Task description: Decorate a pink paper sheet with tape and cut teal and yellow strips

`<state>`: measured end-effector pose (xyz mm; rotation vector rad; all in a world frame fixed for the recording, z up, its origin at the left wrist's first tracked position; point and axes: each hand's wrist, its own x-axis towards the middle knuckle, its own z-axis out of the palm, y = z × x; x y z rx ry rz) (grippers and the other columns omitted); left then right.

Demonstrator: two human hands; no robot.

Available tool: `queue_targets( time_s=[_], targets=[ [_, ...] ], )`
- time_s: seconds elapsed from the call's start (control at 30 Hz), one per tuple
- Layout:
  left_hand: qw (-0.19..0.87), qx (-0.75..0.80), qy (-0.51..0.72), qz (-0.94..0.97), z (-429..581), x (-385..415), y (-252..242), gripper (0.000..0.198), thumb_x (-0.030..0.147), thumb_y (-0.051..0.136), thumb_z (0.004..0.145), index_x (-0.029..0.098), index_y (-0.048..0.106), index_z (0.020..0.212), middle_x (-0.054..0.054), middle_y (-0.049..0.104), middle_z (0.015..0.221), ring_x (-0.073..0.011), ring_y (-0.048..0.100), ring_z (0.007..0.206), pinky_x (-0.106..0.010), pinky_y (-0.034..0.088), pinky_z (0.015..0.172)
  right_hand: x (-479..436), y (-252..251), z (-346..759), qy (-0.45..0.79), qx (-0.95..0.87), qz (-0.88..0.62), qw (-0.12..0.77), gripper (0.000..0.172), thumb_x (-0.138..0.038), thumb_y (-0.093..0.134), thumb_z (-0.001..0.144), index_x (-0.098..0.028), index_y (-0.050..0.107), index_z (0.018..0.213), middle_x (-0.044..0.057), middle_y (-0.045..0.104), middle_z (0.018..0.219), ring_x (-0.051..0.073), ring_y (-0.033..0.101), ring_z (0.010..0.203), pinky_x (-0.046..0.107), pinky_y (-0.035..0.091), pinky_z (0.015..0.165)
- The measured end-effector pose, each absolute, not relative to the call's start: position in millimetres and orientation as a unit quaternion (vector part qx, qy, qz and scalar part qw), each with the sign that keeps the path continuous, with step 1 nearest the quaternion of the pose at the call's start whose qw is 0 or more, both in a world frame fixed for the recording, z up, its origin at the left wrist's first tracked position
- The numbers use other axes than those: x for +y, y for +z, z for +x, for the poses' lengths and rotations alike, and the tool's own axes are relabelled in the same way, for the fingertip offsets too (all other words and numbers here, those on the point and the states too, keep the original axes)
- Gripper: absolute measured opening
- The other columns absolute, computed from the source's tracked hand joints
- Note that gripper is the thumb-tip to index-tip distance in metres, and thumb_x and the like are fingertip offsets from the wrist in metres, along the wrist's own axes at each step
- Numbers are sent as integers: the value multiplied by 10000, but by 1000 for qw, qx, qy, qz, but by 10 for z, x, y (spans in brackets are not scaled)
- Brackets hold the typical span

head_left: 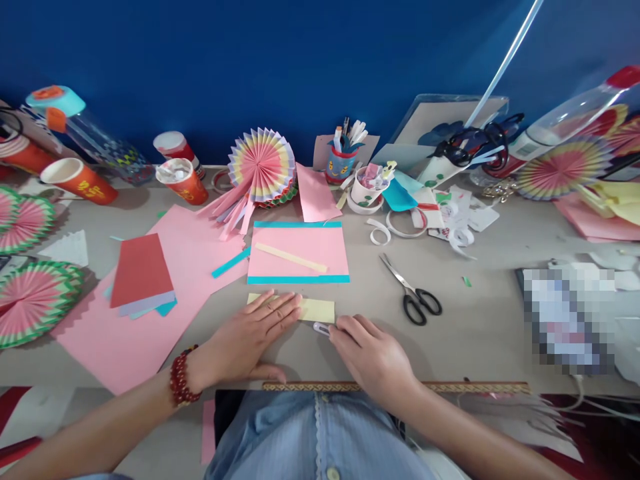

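Note:
My left hand [257, 330] lies flat with its fingers outstretched, pressing a pale yellow paper strip [317, 310] onto the table. A beaded red bracelet [183, 377] circles that wrist. Just right of the strip, my right hand [370, 350] is closed, its fingers curled around a small pale tool [321, 328]. Only the tool's rounded, slotted end shows; the fingers cover the rest. Beyond the strip lies a pink paper rectangle [300, 233] with blue bands along its long edges. A narrow cream strip [293, 258] rests slantwise across it. Black-handled scissors [413, 290] lie open to the right.
Large pink paper [193, 233] spreads on the left, with red paper [145, 270] over it. Along the back stand paper cups [183, 180], a pleated paper fan [263, 163] and a pen holder [341, 163]. A patterned ruler-like strip [475, 387] runs along the front edge.

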<state>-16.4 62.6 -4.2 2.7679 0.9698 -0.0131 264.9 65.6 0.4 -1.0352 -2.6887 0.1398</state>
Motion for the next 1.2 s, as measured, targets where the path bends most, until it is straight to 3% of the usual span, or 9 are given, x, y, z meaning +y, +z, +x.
queue_targets(
  time_s=[0.2, 0.37, 0.47, 1.2],
  targets=[
    [110, 333, -1, 937, -157, 638, -39, 1027, 817, 321, 882, 111, 121, 1601, -141, 167, 1657, -291, 161, 1533, -468, 26, 1257, 675, 3, 2565, 40, -925, -356, 127, 156, -80, 520, 931, -181, 639, 944, 34, 638, 880, 183, 540, 777, 325, 416, 670],
    [82, 344, 23, 935, -267, 631, 14, 918, 724, 370, 941, 120, 152, 1597, -136, 265, 1633, -278, 214, 1521, -490, 74, 1253, 694, -6, 2581, 45, -927, -352, 124, 148, -80, 542, 923, -179, 645, 961, 27, 636, 870, 182, 544, 791, 320, 431, 694],
    [63, 335, 12, 940, -364, 605, 19, 880, 706, 372, 953, 140, 172, 1596, -107, 292, 1626, -261, 206, 1524, -484, 33, 1256, 695, -8, 2602, 49, -927, -352, 123, 159, -75, 535, 926, -179, 648, 965, 27, 642, 881, 179, 547, 800, 316, 432, 705],
    [70, 320, -13, 945, -401, 598, 3, 968, 787, 325, 907, 127, 167, 1597, -102, 260, 1639, -266, 172, 1531, -470, 35, 1256, 680, -5, 2474, 42, -922, -359, 139, 166, -85, 506, 944, -186, 631, 902, 26, 625, 861, 180, 520, 760, 327, 398, 662]
  ],
)
